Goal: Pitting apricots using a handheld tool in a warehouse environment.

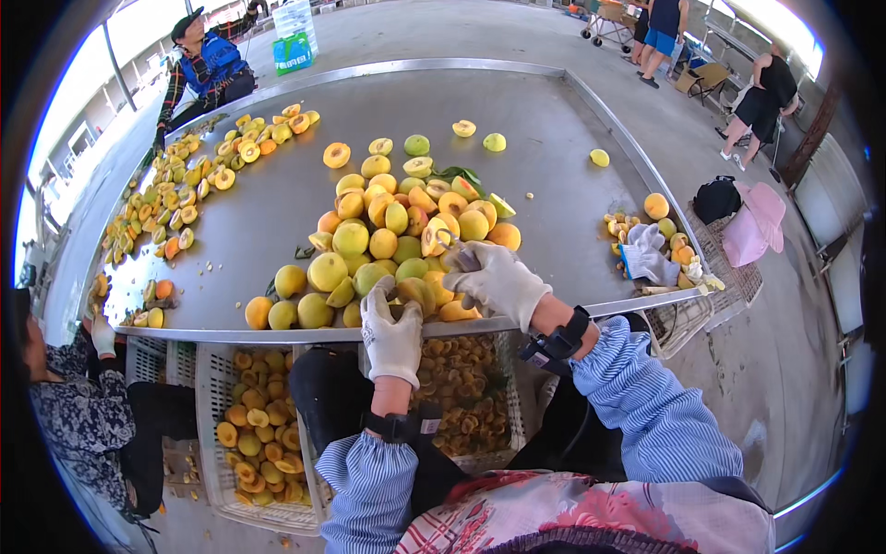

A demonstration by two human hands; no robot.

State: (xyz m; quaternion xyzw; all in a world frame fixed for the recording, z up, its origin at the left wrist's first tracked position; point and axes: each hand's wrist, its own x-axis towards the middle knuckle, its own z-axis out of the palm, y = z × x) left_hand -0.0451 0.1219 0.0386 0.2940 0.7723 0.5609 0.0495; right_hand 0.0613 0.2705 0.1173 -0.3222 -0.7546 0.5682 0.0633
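Note:
My left hand [391, 339], in a white knit glove, is at the table's near edge. Its thumb and forefinger lie against a yellow peach [417, 296]; whether they grip it is unclear. My right hand [502, 280], also gloved, holds a metal pitting tool [448, 236] with a curved loop. The loop overlaps a cut peach half [434, 237] in view; contact cannot be judged. Before me on the metal table [256, 208] rises a heap of whole and halved peaches [396, 217], with green leaves [460, 176] at its far side.
Peach halves [201, 166] spread along the table's left side. A grey glove [648, 251] lies among fruit at right. Below the raised rim are a crate of halves [259, 422] and a crate of brown pits [464, 395]. People [214, 66] sit at far left and near left [79, 408].

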